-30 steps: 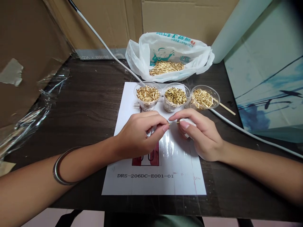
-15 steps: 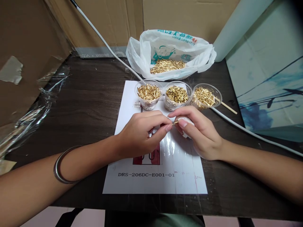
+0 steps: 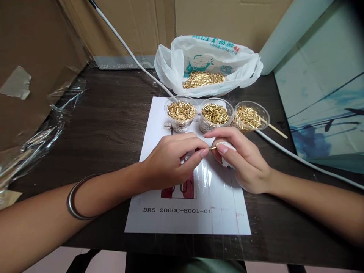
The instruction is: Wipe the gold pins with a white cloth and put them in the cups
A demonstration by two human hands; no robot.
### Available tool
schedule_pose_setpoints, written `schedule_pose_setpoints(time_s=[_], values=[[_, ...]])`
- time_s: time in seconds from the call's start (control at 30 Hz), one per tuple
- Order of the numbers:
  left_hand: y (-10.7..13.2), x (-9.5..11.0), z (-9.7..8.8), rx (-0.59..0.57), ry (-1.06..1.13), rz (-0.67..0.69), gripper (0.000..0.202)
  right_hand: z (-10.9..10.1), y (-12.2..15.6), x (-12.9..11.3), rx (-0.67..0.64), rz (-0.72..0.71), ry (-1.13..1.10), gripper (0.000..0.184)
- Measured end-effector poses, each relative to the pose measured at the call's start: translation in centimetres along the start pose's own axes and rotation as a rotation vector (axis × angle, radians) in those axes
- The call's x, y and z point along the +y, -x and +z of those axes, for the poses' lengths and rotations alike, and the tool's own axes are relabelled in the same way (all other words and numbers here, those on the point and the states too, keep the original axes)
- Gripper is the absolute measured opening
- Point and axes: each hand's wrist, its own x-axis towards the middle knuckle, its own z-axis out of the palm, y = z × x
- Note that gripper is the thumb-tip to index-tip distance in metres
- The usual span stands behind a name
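A small gold metal pin [image 3: 212,148] spans the gap between my two hands above the printed sheet [image 3: 187,223]. The thumb and forefinger of my left hand [image 3: 170,161] pinch its left end. My right hand [image 3: 248,163] grips the right end between thumb and fingers, and also holds a crumpled white wad [image 3: 226,163] that looks like tissue. Just beyond the hands stand three clear plastic cups: a left cup [image 3: 179,126], a middle cup [image 3: 209,127] and a right cup [image 3: 266,116]. Short gold pieces fill each of them.
A white plastic bag [image 3: 166,74] with many gold pins [image 3: 203,79] lies behind the cups. A thin wooden stick [image 3: 277,131] pokes out by the right cup. The white cable [image 3: 307,163] crosses the dark table [image 3: 113,106]. Cardboard [image 3: 210,22] walls the back.
The view has shifted slightly, so everything sits a little further right. Both hands keep their hold on the pin, with barely any movement.
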Motion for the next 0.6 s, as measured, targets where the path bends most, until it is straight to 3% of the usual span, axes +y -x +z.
schedule_pose_setpoints(time_s=[0.6], values=[[-0.02,0.02,-0.05,-0.005,-0.055,-0.009,0.017,0.41,-0.11,0.18,0.007,-0.11,0.228,0.038]])
